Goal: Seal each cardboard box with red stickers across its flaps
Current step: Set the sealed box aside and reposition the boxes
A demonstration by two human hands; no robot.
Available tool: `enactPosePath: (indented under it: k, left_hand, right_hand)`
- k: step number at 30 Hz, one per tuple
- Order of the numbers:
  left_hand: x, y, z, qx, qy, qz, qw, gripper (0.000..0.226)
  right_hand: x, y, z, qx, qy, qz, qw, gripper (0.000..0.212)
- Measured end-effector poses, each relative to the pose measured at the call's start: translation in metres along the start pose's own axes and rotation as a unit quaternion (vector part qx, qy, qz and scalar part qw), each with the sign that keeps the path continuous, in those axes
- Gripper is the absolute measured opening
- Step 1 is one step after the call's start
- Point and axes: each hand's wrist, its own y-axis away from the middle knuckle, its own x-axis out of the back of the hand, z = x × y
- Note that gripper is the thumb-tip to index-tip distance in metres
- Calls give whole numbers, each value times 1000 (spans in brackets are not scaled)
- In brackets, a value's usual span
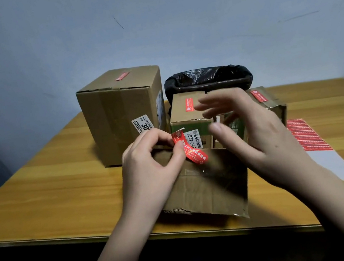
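**Sticker at the near box's top edge**

The left hand (149, 167) pinches a red sticker (188, 148) between thumb and fingers at the far top edge of the near cardboard box (205, 183) (its lower end lies on the flap). The right hand (253, 131) hovers above, fingers spread, holding nothing. A sticker sheet (310, 136) lies on the table (53, 192) at right.

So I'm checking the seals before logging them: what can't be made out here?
Head view:
- Near box: flap seam hidden under both hands.
- Right hand: motion-blurred, covers the middle box's top.
- Red sticker: curled, print too small to read.
- Bin: contents hidden by boxes.
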Motion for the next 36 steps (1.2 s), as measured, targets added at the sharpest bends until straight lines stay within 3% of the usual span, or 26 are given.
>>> enactPosePath:
  k: [6,12,30,36]
  left_hand:
    - [-1,-3,-2,-4,-7,5,1000,13]
    - [0,-3,-3,1,-5,1,1000,12]
    - [6,6,2,28,-13,26,999,12]
    - [4,9,3,50,17,48,997,22]
  right_hand:
    - [-11,62,24,-26,-22,-82,996,105]
    - [-21,75,28,21,52,-89,994,125]
    - [-36,76,40,41,98,-9,994,87]
    - [-36,75,38,36,105,3,994,85]
